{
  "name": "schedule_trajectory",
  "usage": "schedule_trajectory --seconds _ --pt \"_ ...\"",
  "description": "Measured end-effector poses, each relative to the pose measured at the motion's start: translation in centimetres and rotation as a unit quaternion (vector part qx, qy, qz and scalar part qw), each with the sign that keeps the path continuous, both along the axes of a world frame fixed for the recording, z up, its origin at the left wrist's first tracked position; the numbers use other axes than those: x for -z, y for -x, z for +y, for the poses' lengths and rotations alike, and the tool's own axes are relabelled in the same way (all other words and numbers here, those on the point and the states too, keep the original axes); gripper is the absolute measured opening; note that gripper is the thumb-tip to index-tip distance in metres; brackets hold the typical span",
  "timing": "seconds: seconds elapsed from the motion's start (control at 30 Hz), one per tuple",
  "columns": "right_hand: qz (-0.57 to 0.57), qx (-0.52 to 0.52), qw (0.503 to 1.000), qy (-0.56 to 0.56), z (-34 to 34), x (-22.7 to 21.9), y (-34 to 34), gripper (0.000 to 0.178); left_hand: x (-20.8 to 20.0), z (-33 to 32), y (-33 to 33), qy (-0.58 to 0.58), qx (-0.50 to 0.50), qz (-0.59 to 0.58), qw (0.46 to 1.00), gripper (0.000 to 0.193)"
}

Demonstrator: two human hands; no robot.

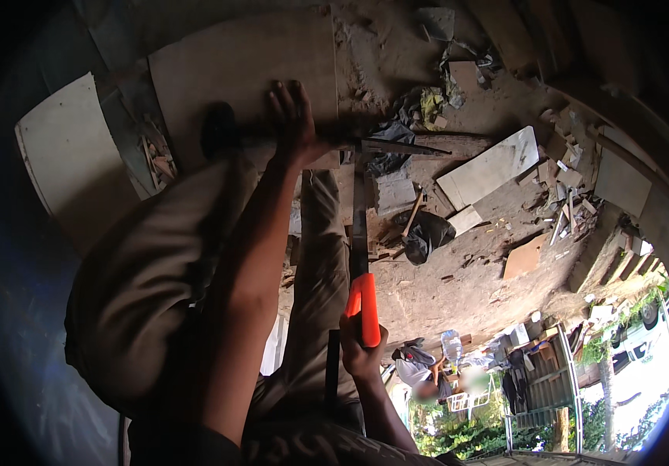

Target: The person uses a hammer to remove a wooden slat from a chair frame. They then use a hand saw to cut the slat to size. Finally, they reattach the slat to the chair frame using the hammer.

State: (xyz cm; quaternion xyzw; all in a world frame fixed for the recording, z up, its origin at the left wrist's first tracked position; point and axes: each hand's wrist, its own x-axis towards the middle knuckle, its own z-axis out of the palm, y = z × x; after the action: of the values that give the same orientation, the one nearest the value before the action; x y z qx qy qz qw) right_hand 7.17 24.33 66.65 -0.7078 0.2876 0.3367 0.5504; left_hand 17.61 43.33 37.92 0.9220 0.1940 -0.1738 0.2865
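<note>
My right hand (pixel 363 351) is wrapped round the orange handle of a handsaw (pixel 360 233). The saw's dark blade points away from me, its far end at the right edge of a brown wooden board (pixel 241 74). On that board's near side lies my left hand (pixel 294 123), flat with fingers spread. One dark shoe (pixel 218 130) is at the board's near edge, my knee bent below it. Shadow hides whether the saw teeth sit in the wood.
A pale panel (pixel 70 147) leans at the left. Light board offcuts (pixel 493 167), a hammer (pixel 413 213), black plastic bags (pixel 427 237) and wood scraps litter the dirt floor. Toward the lower right, two people (pixel 423 380) sit near a metal gate (pixel 540 388).
</note>
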Motion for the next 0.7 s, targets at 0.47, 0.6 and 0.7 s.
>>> schedule_trajectory --seconds 0.47,0.6,0.7 --pt "0.088 0.043 0.995 -0.008 0.2 1.5 0.2 0.023 0.6 0.5 0.2 -0.055 -0.005 -0.01 0.998 0.153" --pt "0.078 0.028 0.996 0.03 0.8 1.3 -1.2 0.026 2.2 0.5 0.9 -0.05 -0.017 -0.067 0.996 0.152" --pt "0.015 0.002 0.999 0.048 3.5 13.8 -6.3 0.028 1.0 1.2 1.1 -0.028 -0.029 -0.056 0.998 0.151"
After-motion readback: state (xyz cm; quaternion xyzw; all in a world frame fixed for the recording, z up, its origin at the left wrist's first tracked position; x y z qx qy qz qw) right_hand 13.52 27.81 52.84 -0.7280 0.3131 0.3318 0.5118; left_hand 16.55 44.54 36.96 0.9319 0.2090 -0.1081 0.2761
